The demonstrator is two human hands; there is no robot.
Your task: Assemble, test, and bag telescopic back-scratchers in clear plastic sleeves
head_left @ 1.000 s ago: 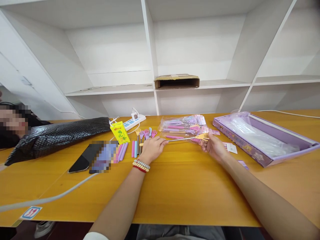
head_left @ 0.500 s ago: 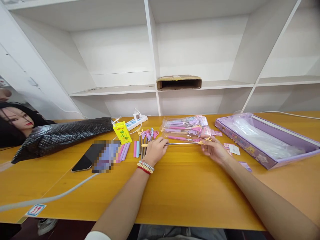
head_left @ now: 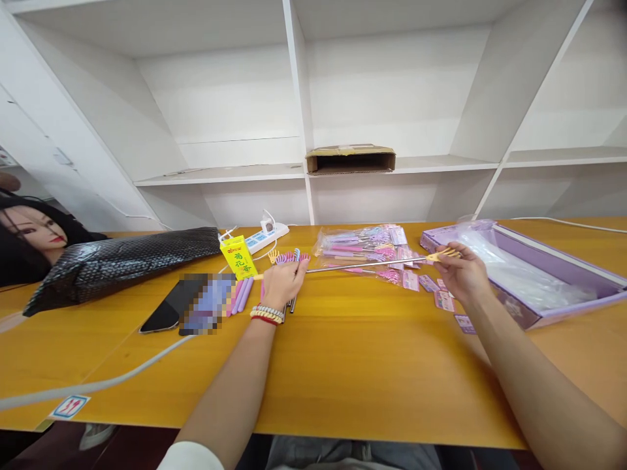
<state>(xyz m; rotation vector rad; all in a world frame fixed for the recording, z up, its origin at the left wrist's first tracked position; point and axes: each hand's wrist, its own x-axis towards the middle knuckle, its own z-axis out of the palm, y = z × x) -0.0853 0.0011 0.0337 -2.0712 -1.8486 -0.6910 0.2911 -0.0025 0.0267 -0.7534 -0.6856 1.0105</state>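
Observation:
A telescopic back scratcher (head_left: 367, 265) stretches between my two hands above the table, its thin metal rod drawn out long. My left hand (head_left: 283, 282) is closed round its yellow handle end, which pokes out on the far left. At the other end, my right hand (head_left: 460, 274) grips the yellow claw head, whose prongs show past the fingers. Several more claw heads (head_left: 290, 258) in mixed colours lie just behind my left hand, partly hidden by it. Purple handles (head_left: 241, 297) rest to the left. Bagged back scratchers (head_left: 360, 245) lie piled beyond the rod.
Small printed cards (head_left: 444, 300) are scattered near my right hand. A purple box (head_left: 533, 316) with clear plastic bags stands at right. To the left are a yellow drink carton (head_left: 238, 258), phones (head_left: 171, 305), a power strip (head_left: 267, 238), a black bubble-wrap parcel (head_left: 132, 264) and a mannequin head (head_left: 34, 228).
My hands have moved apart, left hand leftward and right hand rightward and up. The back scratcher's rod is now longer between them, and more cards show beside my right hand.

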